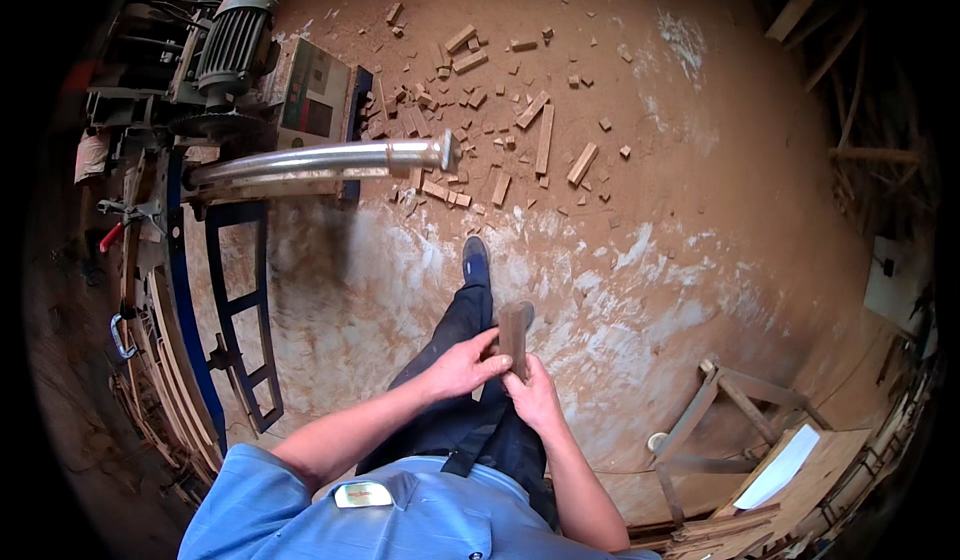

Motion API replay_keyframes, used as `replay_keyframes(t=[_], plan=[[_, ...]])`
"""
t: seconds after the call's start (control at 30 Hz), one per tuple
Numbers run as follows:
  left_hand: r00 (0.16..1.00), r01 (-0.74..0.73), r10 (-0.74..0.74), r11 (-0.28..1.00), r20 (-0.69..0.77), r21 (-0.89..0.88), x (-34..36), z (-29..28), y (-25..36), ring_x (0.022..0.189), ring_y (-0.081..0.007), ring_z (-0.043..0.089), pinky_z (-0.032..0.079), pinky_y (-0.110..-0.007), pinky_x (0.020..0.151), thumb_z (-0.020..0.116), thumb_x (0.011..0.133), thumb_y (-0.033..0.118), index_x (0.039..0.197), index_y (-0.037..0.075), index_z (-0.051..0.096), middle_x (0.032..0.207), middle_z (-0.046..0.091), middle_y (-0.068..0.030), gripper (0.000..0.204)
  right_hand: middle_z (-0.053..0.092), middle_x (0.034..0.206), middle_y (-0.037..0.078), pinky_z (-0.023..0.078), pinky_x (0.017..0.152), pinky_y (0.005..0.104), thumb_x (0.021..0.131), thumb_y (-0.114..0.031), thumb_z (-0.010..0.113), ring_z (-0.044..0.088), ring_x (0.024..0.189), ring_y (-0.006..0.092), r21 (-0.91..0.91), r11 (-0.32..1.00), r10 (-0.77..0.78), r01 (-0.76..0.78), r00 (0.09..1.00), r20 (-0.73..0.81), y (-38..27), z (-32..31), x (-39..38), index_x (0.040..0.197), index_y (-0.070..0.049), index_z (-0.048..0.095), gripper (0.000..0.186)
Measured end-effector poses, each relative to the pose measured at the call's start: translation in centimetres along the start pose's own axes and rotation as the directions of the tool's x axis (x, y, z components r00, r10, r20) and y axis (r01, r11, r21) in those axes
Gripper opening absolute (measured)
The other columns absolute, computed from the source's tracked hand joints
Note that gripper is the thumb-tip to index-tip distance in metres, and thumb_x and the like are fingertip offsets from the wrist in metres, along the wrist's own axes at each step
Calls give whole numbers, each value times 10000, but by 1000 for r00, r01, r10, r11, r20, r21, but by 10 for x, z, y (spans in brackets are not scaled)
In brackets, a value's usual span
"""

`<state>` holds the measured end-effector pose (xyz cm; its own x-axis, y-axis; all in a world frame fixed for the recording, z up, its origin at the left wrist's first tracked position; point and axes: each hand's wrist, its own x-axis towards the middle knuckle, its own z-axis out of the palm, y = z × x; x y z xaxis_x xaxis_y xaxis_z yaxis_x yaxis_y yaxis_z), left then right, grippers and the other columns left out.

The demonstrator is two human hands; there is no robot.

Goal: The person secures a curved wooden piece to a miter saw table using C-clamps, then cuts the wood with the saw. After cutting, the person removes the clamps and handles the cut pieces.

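Note:
In front of my thighs I hold a short brown wooden block (512, 335) with both hands, its long side pointing away from me. My left hand (468, 365) grips it from the left, thumb toward the block's near end. Around the near right side closes my right hand (533, 392), its fingers partly hidden beneath the wood. Below the block are my dark trousers and one blue shoe (476, 260).
To the left stands a saw machine with a grey motor (238, 40), a toothed blade (215, 123) and a long metal bar (330, 158). Wood offcuts (545, 140) litter the dusty floor ahead. A wheeled metal frame (690, 415) and a board with white paper (780, 470) are at right.

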<state>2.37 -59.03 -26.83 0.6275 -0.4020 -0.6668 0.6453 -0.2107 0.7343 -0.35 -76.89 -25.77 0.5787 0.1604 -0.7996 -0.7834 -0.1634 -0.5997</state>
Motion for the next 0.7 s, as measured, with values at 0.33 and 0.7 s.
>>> replay_keyframes(t=[0.33,0.7], plan=[[994,-87,106,797,4,598,24,-55,118,1082,-348,622,512,-420,909,658,885,289,1324,30,519,1159,641,-196,528,637,931,51,502,610,236,939,-149,627,608,725,108,233,958,155,-170,984,85,-86,-24,76,1187,-5,518,306],[925,-170,360,674,-118,718,281,-81,286,963,-365,646,538,-480,786,599,878,246,1173,46,584,1003,670,-180,356,663,954,113,502,741,315,900,-172,643,632,835,180,-18,996,81,-84,987,-142,-97,-165,214,1056,4,579,245]])
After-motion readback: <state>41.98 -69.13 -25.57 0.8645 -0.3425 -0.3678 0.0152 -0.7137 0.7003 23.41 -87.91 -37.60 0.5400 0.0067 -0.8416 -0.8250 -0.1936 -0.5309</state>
